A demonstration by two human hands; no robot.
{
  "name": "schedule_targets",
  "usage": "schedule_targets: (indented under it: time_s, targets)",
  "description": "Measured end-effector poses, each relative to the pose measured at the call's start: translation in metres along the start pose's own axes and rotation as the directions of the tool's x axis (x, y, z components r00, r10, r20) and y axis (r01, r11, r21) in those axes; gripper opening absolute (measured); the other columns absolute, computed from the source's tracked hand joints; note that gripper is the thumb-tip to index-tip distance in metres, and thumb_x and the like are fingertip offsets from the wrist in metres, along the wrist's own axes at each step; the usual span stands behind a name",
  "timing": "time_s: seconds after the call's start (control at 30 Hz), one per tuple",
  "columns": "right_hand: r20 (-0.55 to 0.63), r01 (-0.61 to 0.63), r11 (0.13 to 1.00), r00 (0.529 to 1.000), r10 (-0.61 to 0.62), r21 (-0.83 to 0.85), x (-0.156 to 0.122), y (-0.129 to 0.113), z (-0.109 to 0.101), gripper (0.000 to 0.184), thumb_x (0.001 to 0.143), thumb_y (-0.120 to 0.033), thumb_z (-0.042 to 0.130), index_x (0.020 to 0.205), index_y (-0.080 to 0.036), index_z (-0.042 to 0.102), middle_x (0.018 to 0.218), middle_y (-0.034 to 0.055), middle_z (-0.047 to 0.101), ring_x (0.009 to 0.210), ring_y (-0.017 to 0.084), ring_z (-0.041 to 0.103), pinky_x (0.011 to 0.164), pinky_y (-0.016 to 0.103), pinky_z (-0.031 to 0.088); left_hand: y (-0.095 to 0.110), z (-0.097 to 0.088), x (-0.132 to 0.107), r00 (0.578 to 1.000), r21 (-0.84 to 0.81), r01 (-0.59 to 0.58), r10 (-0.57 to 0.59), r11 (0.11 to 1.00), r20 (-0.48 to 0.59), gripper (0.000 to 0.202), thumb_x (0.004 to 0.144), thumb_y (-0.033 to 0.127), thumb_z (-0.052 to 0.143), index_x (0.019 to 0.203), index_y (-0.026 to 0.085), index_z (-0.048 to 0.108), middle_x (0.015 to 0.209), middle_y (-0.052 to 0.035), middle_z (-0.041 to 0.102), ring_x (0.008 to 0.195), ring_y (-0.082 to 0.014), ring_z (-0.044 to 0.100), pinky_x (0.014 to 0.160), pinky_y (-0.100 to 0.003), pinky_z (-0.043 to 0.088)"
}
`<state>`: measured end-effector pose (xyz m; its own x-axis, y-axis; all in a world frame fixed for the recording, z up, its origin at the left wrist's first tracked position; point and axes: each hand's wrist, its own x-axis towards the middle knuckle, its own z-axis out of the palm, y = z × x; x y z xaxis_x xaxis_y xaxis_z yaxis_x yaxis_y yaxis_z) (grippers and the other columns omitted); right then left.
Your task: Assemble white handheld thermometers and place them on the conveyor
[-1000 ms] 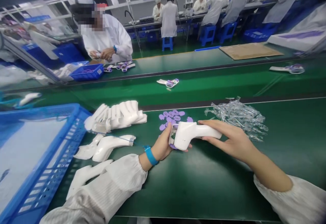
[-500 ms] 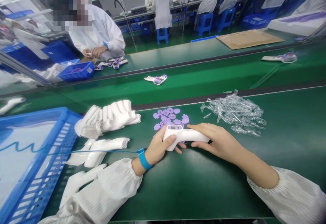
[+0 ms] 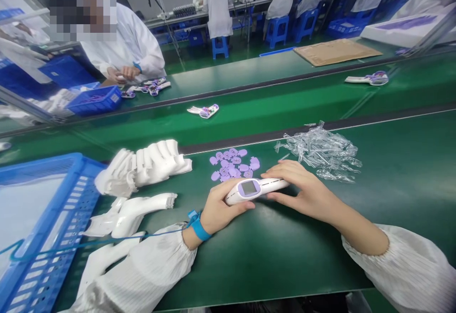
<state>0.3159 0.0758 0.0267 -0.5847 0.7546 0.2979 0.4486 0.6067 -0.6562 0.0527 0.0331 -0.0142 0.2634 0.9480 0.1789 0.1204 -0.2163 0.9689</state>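
Note:
A white handheld infrared thermometer (image 3: 248,188) with a purple-framed grey screen is held between both hands above the green bench. My left hand (image 3: 221,202), a blue wrist strap at its wrist, is closed around the screen end. Thumb and fingers of my right hand (image 3: 301,187) grip the handle end from the right. The screen faces up towards me, and a dark seam line runs along the handle. Just beyond the thermometer lie several small purple plastic parts (image 3: 233,163). My left palm hides part of the thermometer's underside.
White shell halves (image 3: 149,163) are stacked at the left, beside a blue basket (image 3: 67,237). A heap of clear plastic pieces (image 3: 322,151) lies at the right. Beyond, a green conveyor (image 3: 260,109) carries opened units (image 3: 204,110). A co-worker (image 3: 123,42) sits across it.
The thermometer has been rolled in my hands, so its screen and seam now face up. My left thumb has shifted to its near side. The view has swung slightly right.

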Motion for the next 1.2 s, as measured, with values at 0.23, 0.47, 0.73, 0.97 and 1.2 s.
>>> schedule_targets:
  time_s: [0.23,0.47,0.73,0.97,1.2]
  targets:
    - [-0.075,0.214,0.977,0.974,-0.213,0.009,-0.006,-0.025,0.017,0.039,0.107,-0.027,0.067,0.145,-0.035,0.064,0.134,0.0086,0.074,0.125,0.026,0.071,0.104,0.043,0.062,0.012,0.004,0.003,0.996,0.285,-0.085,0.079,0.955,0.035,0.054,0.092,0.046,0.086,0.140,0.024,0.074,0.132,-0.0097,0.081,0.116,-0.0298,0.079,0.105,-0.041,0.062]
    - [-0.152,0.133,0.984,0.982,-0.115,0.116,-0.011,-0.024,0.006,0.043,0.102,-0.024,0.074,0.142,-0.036,0.065,0.124,0.0069,0.076,0.117,0.026,0.073,0.096,0.042,0.065,0.019,-0.011,0.009,0.922,0.303,-0.386,0.358,0.871,0.145,0.050,0.099,0.043,0.079,0.146,0.025,0.071,0.138,-0.0102,0.079,0.123,-0.0283,0.079,0.106,-0.037,0.064]
    - [-0.227,0.042,0.972,0.974,0.011,0.231,-0.017,-0.034,0.017,0.026,0.098,-0.033,0.082,0.124,-0.034,0.076,0.109,0.0039,0.077,0.099,0.022,0.075,0.081,0.037,0.066,0.026,-0.011,0.008,0.862,0.345,-0.506,0.469,0.791,0.189,0.052,0.104,0.037,0.074,0.154,0.025,0.063,0.135,-0.0115,0.080,0.120,-0.0243,0.080,0.100,-0.030,0.066]
    - [-0.307,0.051,0.960,0.951,0.038,0.275,-0.017,-0.031,0.026,0.026,0.098,-0.031,0.083,0.123,-0.037,0.077,0.109,0.0037,0.077,0.109,0.024,0.076,0.091,0.041,0.066,0.028,-0.012,0.010,0.844,0.382,-0.534,0.502,0.754,0.190,0.049,0.106,0.038,0.072,0.152,0.022,0.065,0.132,-0.0121,0.081,0.114,-0.0227,0.082,0.098,-0.029,0.066]
    - [-0.326,0.174,0.946,0.942,-0.080,0.272,-0.016,-0.025,0.030,0.036,0.102,-0.029,0.077,0.136,-0.037,0.072,0.120,0.0057,0.073,0.117,0.024,0.072,0.094,0.038,0.065,0.034,-0.012,0.012,0.875,0.334,-0.481,0.467,0.811,0.125,0.056,0.096,0.048,0.082,0.143,0.022,0.071,0.127,-0.0118,0.083,0.111,-0.0255,0.083,0.097,-0.032,0.067]
